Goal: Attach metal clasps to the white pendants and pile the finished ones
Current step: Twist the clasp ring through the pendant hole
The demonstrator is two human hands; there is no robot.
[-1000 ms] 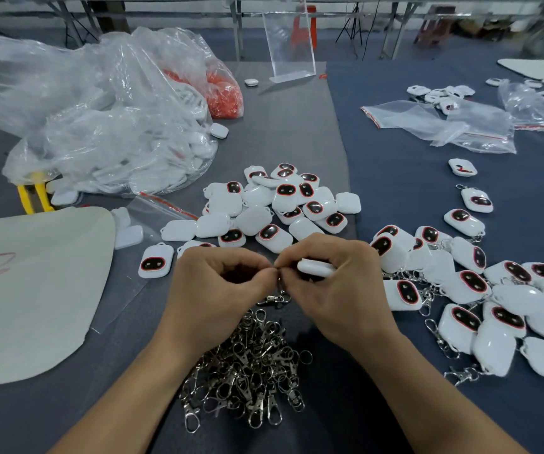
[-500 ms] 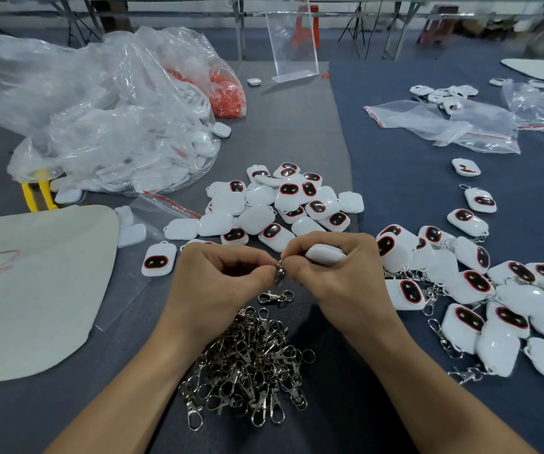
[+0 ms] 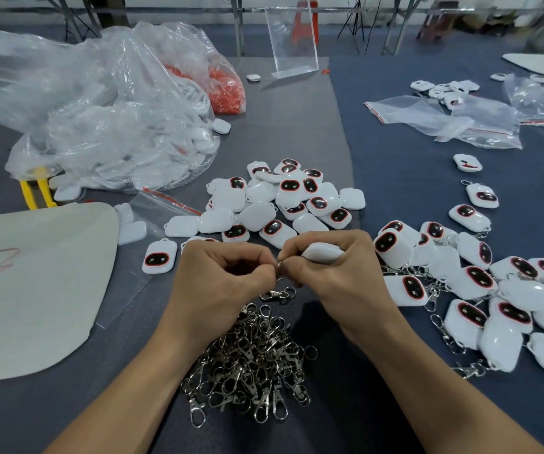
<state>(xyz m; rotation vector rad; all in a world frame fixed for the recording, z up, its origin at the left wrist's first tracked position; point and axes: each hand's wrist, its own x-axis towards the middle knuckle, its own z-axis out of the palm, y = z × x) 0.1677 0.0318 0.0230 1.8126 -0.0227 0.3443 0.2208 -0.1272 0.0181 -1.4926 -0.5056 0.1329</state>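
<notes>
At centre frame, the left hand (image 3: 218, 283) pinches a clasp ring (image 3: 279, 264) against the white pendant (image 3: 321, 252), which the right hand (image 3: 339, 280) holds in curled fingers (the pendant's loop is hidden). Threading looks to be under way. Next, the pendant likely goes on the finished pile (image 3: 493, 290) at right. The path there looks unobstructed, with the clasp heap (image 3: 251, 358) crowding the space just below.

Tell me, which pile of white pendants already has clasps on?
The right-hand pile, on the dark blue cloth: metal clasps trail from its pendants. The middle pile shows none.
</notes>
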